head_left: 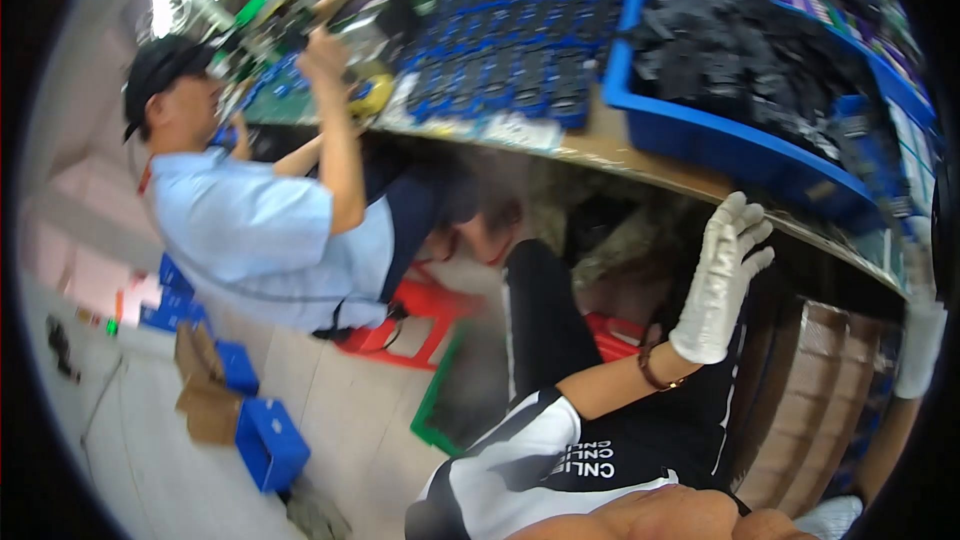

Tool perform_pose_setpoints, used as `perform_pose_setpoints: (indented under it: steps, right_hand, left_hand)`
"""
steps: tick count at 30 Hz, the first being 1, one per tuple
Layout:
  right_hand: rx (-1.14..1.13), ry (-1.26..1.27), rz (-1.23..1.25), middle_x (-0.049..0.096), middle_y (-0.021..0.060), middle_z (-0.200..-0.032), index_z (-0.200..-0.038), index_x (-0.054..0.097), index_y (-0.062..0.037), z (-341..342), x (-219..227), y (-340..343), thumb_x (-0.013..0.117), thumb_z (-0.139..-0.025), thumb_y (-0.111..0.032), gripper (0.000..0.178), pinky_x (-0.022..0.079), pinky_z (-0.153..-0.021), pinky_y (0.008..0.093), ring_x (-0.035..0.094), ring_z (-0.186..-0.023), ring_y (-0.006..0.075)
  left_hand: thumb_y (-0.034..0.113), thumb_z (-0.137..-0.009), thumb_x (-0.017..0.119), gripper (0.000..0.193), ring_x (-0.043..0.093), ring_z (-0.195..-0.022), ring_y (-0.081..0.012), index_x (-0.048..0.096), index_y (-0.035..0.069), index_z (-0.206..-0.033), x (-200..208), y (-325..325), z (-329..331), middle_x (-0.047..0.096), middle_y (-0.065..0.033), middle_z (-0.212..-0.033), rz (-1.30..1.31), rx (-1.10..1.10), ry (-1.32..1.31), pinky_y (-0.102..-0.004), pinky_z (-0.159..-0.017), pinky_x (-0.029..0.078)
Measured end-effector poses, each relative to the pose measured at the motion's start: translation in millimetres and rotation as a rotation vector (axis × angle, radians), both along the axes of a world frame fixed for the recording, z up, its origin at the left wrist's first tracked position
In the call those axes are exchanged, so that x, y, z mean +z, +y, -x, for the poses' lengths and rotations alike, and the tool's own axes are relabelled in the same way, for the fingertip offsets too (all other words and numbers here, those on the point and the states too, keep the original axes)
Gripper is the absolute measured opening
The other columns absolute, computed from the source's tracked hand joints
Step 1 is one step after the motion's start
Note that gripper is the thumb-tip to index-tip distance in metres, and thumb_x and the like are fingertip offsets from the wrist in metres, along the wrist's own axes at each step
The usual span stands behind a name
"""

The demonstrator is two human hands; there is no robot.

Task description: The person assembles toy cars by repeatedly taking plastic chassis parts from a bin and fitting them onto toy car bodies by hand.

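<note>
My left hand (715,285), in a white glove, is raised just in front of the table's edge. Its fingers are stretched out and it holds nothing. At the far right rim, my right hand (921,345), also white-gloved, reaches up past the table's corner; blur and the picture's edge hide what its fingers do. Beyond both hands stands a blue plastic bin (730,135), heaped with black plastic parts (745,50). A dark part with a blue end (856,125) leans at the bin's right side, near my right hand.
Left of the bin, rows of black-and-blue parts (500,75) cover the workbench (600,145). A co-worker in a light blue shirt (270,230) sits on a red stool (425,315) at the left. Brown cartons (810,390) stand below the bench; blue boxes (270,440) lie on the floor.
</note>
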State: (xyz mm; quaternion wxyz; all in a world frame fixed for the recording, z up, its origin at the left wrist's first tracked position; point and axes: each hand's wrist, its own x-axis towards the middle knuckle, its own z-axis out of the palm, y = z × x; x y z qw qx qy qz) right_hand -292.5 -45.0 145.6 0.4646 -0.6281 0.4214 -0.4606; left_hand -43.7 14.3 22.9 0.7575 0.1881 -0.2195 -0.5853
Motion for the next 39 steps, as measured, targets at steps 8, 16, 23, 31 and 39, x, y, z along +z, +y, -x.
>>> perform_pose_setpoints:
  steps: [8,16,23,31,39]
  right_hand:
    - [0.295,0.799,0.739,0.061,0.016,-0.104,-0.097,0.061,-0.0105,-102.9,-19.3,57.1,0.077,-0.066,-0.012,0.034,0.051,-0.075,0.0416,0.062,-0.088,0.0365]
    - [-0.146,0.651,1.065,0.063,0.0155,-0.108,-0.106,0.063,-0.0067,-163.7,8.0,-44.1,0.067,-0.077,-0.008,0.03,0.048,-0.086,0.0388,0.06,-0.098,0.0342]
    - [0.042,0.492,0.774,0.067,0.008,-0.092,-0.1,0.067,-0.005,-180.4,8.2,-89.0,0.067,-0.081,-0.006,0.019,0.049,-0.079,0.0286,0.063,-0.085,0.0191]
    - [-0.104,0.184,0.131,0.064,-0.0027,-0.092,-0.114,0.064,-0.0092,-151.4,2.7,-29.5,0.057,-0.093,-0.024,0.026,0.045,-0.059,0.0178,0.062,-0.075,0.0065]
    - [0.141,0.219,0.123,0.059,0.0,-0.089,-0.108,0.064,-0.0022,-116.2,-0.2,-10.4,0.062,-0.088,-0.009,0.022,0.045,-0.072,0.0198,0.054,-0.081,0.0063]
  left_hand:
    - [0.063,-0.086,0.05,0.064,0.055,-0.112,-0.0308,0.049,0.013,-0.125,24.0,24.2,-4.3,0.058,-0.0092,-0.118,-0.15,-0.093,0.398,-0.0497,-0.1,0.042]
    - [0.06,-0.087,0.054,0.066,0.053,-0.115,-0.0317,0.045,0.011,-0.129,17.3,33.9,-33.8,0.056,-0.0123,-0.121,-0.164,0.03,0.428,-0.0511,-0.1,0.041]
    - [0.059,-0.087,0.055,0.063,0.053,-0.116,-0.0351,0.049,0.011,-0.128,13.1,41.0,-52.1,0.055,-0.0149,-0.125,-0.136,-0.02,0.467,-0.052,-0.1,0.041]
    - [0.057,-0.088,0.052,0.062,0.053,-0.117,-0.0368,0.048,0.012,-0.13,20.9,51.9,-63.5,0.05,-0.016,-0.134,-0.043,-0.071,0.508,-0.0578,-0.098,0.043]
    - [0.061,-0.086,0.051,0.07,0.06,-0.106,-0.0368,0.045,0.01,-0.134,28.8,55.9,-54.2,0.05,-0.0144,-0.133,-0.134,-0.345,0.343,-0.0586,-0.089,0.049]
